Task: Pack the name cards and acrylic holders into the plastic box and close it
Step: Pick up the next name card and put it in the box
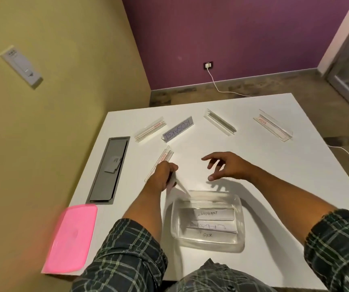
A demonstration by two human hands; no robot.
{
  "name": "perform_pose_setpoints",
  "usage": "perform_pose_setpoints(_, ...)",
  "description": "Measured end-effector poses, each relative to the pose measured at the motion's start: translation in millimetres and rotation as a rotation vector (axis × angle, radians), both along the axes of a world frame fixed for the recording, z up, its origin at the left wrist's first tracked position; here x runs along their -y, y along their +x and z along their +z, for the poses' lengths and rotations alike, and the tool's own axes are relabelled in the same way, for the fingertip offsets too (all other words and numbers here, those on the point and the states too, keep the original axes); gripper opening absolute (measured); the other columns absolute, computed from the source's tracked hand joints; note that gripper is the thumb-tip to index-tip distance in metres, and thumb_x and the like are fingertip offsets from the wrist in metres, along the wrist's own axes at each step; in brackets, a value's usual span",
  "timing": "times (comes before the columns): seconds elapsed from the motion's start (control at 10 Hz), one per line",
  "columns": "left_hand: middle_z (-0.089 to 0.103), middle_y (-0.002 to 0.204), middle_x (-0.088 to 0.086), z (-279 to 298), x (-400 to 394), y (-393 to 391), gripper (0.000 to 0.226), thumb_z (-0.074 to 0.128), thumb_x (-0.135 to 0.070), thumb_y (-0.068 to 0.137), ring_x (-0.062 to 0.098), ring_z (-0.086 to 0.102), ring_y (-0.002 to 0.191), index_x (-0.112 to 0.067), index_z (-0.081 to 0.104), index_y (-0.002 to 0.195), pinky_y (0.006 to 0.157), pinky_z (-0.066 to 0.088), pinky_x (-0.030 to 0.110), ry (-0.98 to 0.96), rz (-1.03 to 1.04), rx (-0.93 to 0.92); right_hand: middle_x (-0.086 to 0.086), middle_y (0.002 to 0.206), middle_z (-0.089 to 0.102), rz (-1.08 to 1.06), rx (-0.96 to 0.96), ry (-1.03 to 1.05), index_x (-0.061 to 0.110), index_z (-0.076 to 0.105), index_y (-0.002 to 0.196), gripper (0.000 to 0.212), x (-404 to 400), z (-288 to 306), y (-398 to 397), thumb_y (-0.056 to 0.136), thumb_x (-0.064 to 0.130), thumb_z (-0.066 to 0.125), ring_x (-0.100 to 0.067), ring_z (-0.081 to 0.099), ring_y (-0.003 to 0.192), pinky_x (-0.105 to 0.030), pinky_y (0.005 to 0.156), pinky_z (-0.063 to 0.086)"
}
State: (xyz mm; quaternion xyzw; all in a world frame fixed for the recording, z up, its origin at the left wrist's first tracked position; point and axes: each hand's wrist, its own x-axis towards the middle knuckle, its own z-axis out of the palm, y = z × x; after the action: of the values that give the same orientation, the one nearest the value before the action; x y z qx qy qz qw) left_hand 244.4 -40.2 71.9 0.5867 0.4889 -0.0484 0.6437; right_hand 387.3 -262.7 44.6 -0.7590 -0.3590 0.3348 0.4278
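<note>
The clear plastic box [240, 220] stands open near the table's front edge, with name cards reading ELEPHANT [209, 213] and others inside, plus a clear holder across its far rim. My left hand [165, 175] is closed around a white name card [172, 183] just left of the box, partly covering an acrylic holder [164, 158]. My right hand [226, 165] hovers open above the table behind the box. Farther back lie an empty holder [150, 129], a holder with the KOSAKSI card [177, 129], and two more holders [219, 122] [273, 127].
The pink lid [72, 237] lies at the front left corner of the white table [274, 165]. A grey cable hatch [110, 169] is set into the table's left side. A white cable [222, 85] runs along the floor behind.
</note>
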Motion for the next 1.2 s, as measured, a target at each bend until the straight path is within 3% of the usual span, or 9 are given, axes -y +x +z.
perform_pose_setpoints(0.1, 0.053, 0.068, 0.007, -0.1, 3.2, -1.0, 0.033, 0.036, 0.005, 0.08, 0.025, 0.044, 0.062, -0.009, 0.058, 0.061, 0.069, 0.036, 0.028, 0.023, -0.113, -0.028, 0.017, 0.108, 0.07, 0.09, 0.027, -0.028, 0.051, 0.063, 0.124, 0.081, -14.6, -4.1, -10.9, 0.051, 0.057, 0.095, -0.009, 0.071, 0.085, -0.015, 0.07, 0.054)
perform_pose_setpoints(0.2, 0.058, 0.075, 0.007, 0.1, 15.4, 5.6, 0.027, 0.045, 0.003, 0.09, 0.024, 0.052, 0.067, -0.01, 0.064, 0.076, 0.066, 0.044, 0.025, 0.043, -0.332, -0.008, 0.022, 0.118, 0.067, 0.145, -0.007, -0.031, 0.051, 0.062, 0.124, 0.081, -25.5, -11.2, -21.5, 0.051, 0.058, 0.096, -0.006, 0.07, 0.097, -0.015, 0.07, 0.054)
perform_pose_setpoints(0.3, 0.058, 0.084, 0.012, 0.8, 27.2, 12.8, 0.014, 0.048, -0.003, 0.098, 0.025, 0.059, 0.072, -0.005, 0.06, 0.091, 0.07, 0.05, 0.024, -0.056, -0.363, 0.025, 0.02, 0.12, 0.066, 0.113, -0.03, 0.006, 0.05, 0.062, 0.122, 0.079, -25.1, -16.6, -25.4, 0.052, 0.054, 0.097, -0.007, 0.071, 0.097, -0.018, 0.071, 0.055)
perform_pose_setpoints(0.4, 0.057, 0.08, 0.009, 4.7, 43.5, 15.1, 0.016, 0.046, -0.009, 0.101, 0.016, 0.061, 0.06, -0.008, 0.057, 0.089, 0.05, 0.052, 0.015, -0.158, -0.36, -0.007, 0.02, 0.122, 0.062, 0.036, 0.035, 0.056, 0.049, 0.059, 0.123, 0.081, -16.6, -20.0, -28.4, 0.051, 0.056, 0.097, -0.006, 0.068, 0.102, -0.025, 0.078, 0.054)
perform_pose_setpoints(0.6, 0.055, 0.085, -0.006, -1.3, 42.8, 22.3, 0.021, 0.043, -0.015, 0.106, 0.003, 0.055, 0.071, -0.021, 0.056, 0.091, 0.049, 0.047, 0.007, -0.159, -0.338, -0.104, 0.02, 0.116, 0.045, 0.228, 0.43, 0.066, 0.051, 0.057, 0.131, 0.08, -2.8, -13.4, -30.5, 0.058, 0.073, 0.083, -0.007, 0.05, 0.113, -0.019, 0.091, 0.045)
perform_pose_setpoints(0.7, 0.053, 0.084, -0.005, 2.7, 49.2, 22.8, 0.024, 0.04, -0.016, 0.107, 0.005, 0.053, 0.069, -0.02, 0.055, 0.088, 0.048, 0.047, 0.009, -0.068, -0.446, -0.18, 0.017, 0.116, 0.046, 0.269, 0.564, 0.049, 0.048, 0.055, 0.136, 0.079, 3.0, -12.0, -28.8, 0.065, 0.076, 0.077, -0.005, 0.049, 0.109, -0.024, 0.088, 0.047)
perform_pose_setpoints(0.9, 0.053, 0.076, 0.004, -3.7, 59.6, 20.2, 0.031, 0.039, -0.022, 0.105, 0.017, 0.053, 0.065, -0.016, 0.051, 0.077, 0.065, 0.047, 0.025, 0.112, -0.701, -0.179, -0.003, 0.114, 0.059, 0.364, 0.815, 0.181, 0.015, 0.058, 0.131, 0.067, 11.0, -20.6, -30.4, 0.082, 0.058, 0.075, -0.023, 0.061, 0.094, -0.041, 0.073, 0.053)
perform_pose_setpoints(1.1, 0.04, 0.073, 0.0, -6.5, 65.6, 26.9, 0.039, 0.03, -0.005, 0.108, 0.005, 0.04, 0.061, -0.019, 0.041, 0.073, 0.043, 0.039, 0.006, 0.079, -0.771, -0.189, -0.007, 0.116, 0.061, 0.417, 0.857, 0.228, 0.013, 0.062, 0.13, 0.06, 14.9, -26.7, -39.3, 0.089, 0.057, 0.065, -0.026, 0.063, 0.095, -0.036, 0.075, 0.053)
perform_pose_setpoints(1.2, 0.048, 0.08, 0.007, -10.3, 59.6, 24.6, 0.031, 0.035, -0.002, 0.105, 0.013, 0.049, 0.07, -0.012, 0.049, 0.08, 0.055, 0.043, 0.009, 0.114, -0.869, -0.24, -0.009, 0.116, 0.061, 0.444, 0.903, 0.21, 0.011, 0.065, 0.123, 0.056, 13.5, -28.6, -44.0, 0.086, 0.053, 0.072, -0.025, 0.062, 0.093, -0.033, 0.075, 0.051)
